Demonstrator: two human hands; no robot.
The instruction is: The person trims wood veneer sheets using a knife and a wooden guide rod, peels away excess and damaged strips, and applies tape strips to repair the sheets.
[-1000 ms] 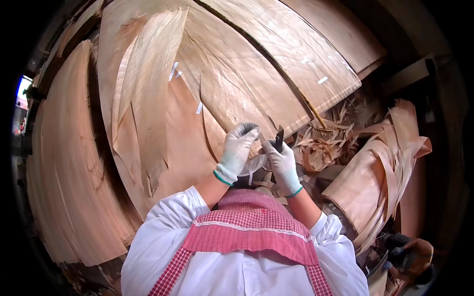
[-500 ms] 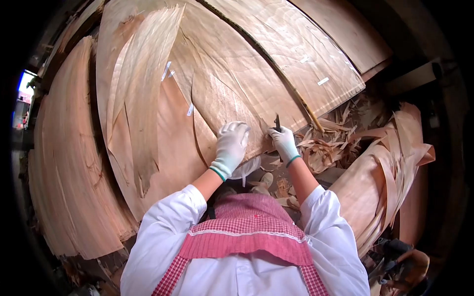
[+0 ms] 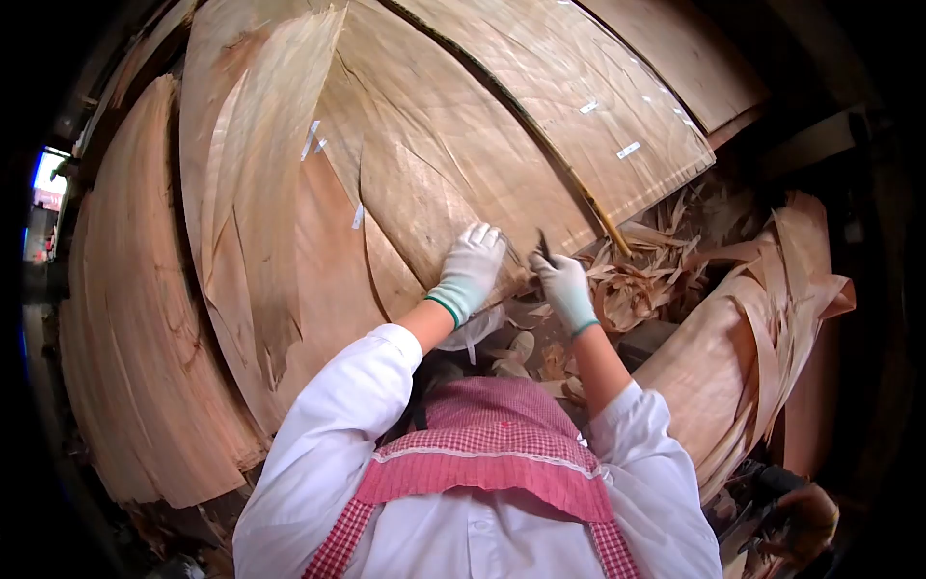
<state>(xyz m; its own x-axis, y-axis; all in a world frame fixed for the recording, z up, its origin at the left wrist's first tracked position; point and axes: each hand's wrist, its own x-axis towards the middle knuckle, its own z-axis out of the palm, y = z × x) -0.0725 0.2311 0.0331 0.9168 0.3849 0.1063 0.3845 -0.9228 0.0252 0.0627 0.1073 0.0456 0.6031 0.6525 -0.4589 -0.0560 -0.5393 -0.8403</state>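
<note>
My left hand (image 3: 471,265), in a white glove with a green cuff, lies on the near edge of a wood veneer sheet (image 3: 415,207), its fingers flat and pointing away from me. To its right, my right hand (image 3: 564,289), gloved as well, is closed around a dark knife (image 3: 545,245) whose blade points up and away. The knife is just beyond the sheet's right corner. Small white tape pieces (image 3: 358,216) are stuck on the veneer. A thin wooden strip (image 3: 569,172) lies across the sheets.
Veneer scraps (image 3: 641,287) are heaped on the floor beyond my right hand. A large veneer roll (image 3: 719,347) lies at the right, and a veneer stack (image 3: 145,318) at the left. Part of another person (image 3: 805,516) shows at the lower right.
My hands were together a second ago and then parted. My left hand came down on the veneer and has since shifted right and forward. The knife has stayed in my right hand.
</note>
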